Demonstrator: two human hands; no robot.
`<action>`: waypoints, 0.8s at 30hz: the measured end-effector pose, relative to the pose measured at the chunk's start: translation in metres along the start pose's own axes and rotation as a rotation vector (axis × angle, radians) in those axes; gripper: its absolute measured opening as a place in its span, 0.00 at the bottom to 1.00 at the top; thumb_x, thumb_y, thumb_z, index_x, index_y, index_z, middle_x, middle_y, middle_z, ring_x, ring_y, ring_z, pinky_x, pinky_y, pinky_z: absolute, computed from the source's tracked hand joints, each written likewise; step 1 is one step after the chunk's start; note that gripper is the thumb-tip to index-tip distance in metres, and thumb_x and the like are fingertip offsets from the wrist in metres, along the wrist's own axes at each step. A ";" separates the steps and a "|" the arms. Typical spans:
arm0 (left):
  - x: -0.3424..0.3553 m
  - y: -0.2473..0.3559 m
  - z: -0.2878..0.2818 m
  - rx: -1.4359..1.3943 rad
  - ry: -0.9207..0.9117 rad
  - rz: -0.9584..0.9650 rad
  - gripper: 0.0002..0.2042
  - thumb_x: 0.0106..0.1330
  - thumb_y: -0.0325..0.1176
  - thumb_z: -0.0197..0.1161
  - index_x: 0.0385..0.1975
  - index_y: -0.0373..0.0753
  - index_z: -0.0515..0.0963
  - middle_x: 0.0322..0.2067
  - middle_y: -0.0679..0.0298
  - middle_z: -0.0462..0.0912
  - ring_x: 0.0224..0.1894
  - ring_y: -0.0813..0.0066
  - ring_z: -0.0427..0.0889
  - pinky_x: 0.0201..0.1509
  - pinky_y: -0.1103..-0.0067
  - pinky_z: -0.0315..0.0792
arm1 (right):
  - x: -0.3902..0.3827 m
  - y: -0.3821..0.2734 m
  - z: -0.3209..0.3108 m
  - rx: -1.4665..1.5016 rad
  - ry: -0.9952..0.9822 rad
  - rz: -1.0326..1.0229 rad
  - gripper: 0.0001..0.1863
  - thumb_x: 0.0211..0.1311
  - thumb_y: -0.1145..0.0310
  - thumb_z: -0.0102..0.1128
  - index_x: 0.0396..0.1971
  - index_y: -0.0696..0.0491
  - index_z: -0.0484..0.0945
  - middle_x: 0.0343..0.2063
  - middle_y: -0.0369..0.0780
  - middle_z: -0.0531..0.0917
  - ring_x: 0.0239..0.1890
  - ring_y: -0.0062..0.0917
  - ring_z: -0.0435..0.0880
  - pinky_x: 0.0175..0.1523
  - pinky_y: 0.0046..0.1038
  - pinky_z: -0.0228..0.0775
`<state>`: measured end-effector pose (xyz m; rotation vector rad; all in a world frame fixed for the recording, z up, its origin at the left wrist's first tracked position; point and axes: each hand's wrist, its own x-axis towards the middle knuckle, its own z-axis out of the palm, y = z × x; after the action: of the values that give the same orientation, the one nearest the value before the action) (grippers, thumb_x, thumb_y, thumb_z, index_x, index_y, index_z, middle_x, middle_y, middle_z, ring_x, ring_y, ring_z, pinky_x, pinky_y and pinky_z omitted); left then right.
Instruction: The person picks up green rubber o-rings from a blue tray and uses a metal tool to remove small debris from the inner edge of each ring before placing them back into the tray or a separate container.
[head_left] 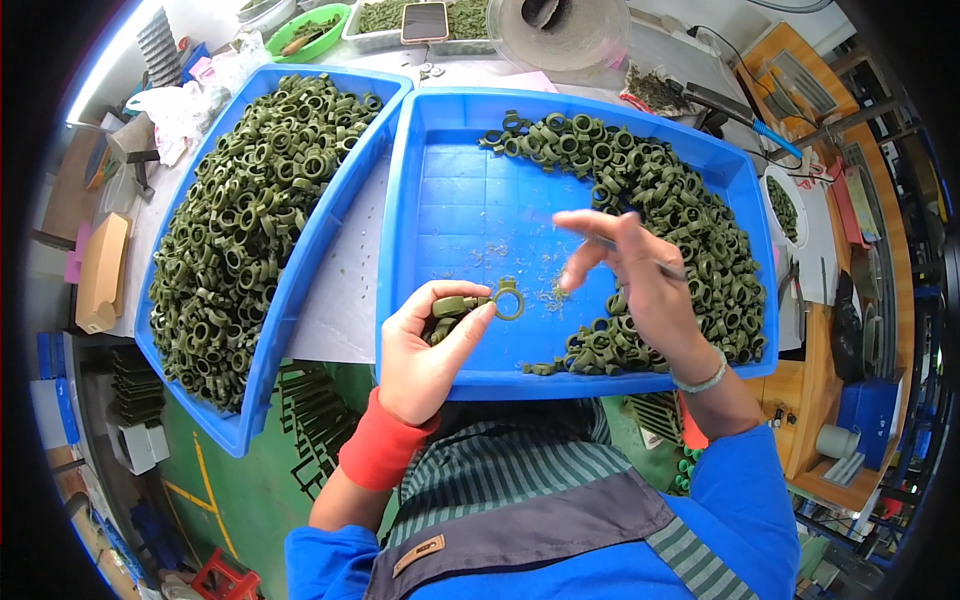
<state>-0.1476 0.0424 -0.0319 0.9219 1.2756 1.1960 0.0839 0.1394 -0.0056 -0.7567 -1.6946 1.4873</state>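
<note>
My left hand (425, 345) pinches an olive-green plastic ring (509, 300) with a small tab between thumb and forefinger. More such rings (452, 310) are tucked in its curled fingers. Just right of it, my right hand (640, 275) is raised over the blue tray (450, 215), its fingers smeared by motion. A thin dark tool (670, 270) lies through that hand; its working end cannot be made out. Heaped green rings (690, 230) line the tray's far and right sides, and small green shavings (490, 255) dot its floor.
At the left a second blue tray (285, 305) brims with green rings (250, 200). Behind stand a green basin (305, 35), a phone (425, 22) and a large round translucent container (560, 35). A white bowl of green pieces (785, 205) is at the right.
</note>
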 end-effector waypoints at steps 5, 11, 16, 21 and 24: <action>0.001 -0.001 0.002 -0.020 0.004 0.033 0.08 0.67 0.23 0.66 0.44 0.35 0.80 0.27 0.75 0.77 0.24 0.93 0.66 0.25 0.90 0.56 | 0.001 -0.004 0.005 0.098 0.036 -0.003 0.15 0.77 0.66 0.53 0.44 0.61 0.85 0.33 0.41 0.86 0.36 0.18 0.83 0.42 0.20 0.75; 0.000 0.000 -0.001 0.037 0.005 0.066 0.09 0.66 0.23 0.67 0.44 0.33 0.80 0.34 0.70 0.83 0.35 0.89 0.76 0.39 0.88 0.70 | -0.006 0.002 0.001 -0.152 -0.046 -0.096 0.12 0.74 0.68 0.57 0.42 0.62 0.84 0.30 0.38 0.85 0.29 0.17 0.84 0.32 0.20 0.74; 0.000 0.002 0.005 0.057 0.031 0.130 0.08 0.66 0.22 0.66 0.43 0.34 0.80 0.29 0.75 0.78 0.27 0.93 0.69 0.29 0.91 0.60 | -0.007 0.010 0.010 -0.077 0.026 -0.135 0.11 0.74 0.69 0.57 0.40 0.62 0.83 0.30 0.39 0.86 0.31 0.18 0.85 0.33 0.20 0.74; 0.002 0.001 0.004 0.030 0.071 0.178 0.07 0.66 0.22 0.67 0.42 0.35 0.80 0.29 0.75 0.79 0.28 0.93 0.70 0.30 0.91 0.62 | -0.009 0.009 0.017 -0.085 0.062 -0.124 0.09 0.72 0.71 0.59 0.37 0.61 0.82 0.29 0.39 0.87 0.30 0.19 0.86 0.34 0.20 0.75; 0.002 0.003 0.004 0.055 0.124 0.216 0.08 0.65 0.22 0.67 0.42 0.35 0.80 0.29 0.74 0.79 0.28 0.92 0.71 0.31 0.91 0.63 | -0.009 0.011 0.018 -0.181 0.025 -0.184 0.05 0.68 0.72 0.63 0.35 0.59 0.83 0.29 0.39 0.88 0.30 0.19 0.86 0.34 0.20 0.75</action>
<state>-0.1444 0.0454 -0.0293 1.0595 1.3381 1.4107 0.0731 0.1236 -0.0182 -0.6893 -1.8445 1.2070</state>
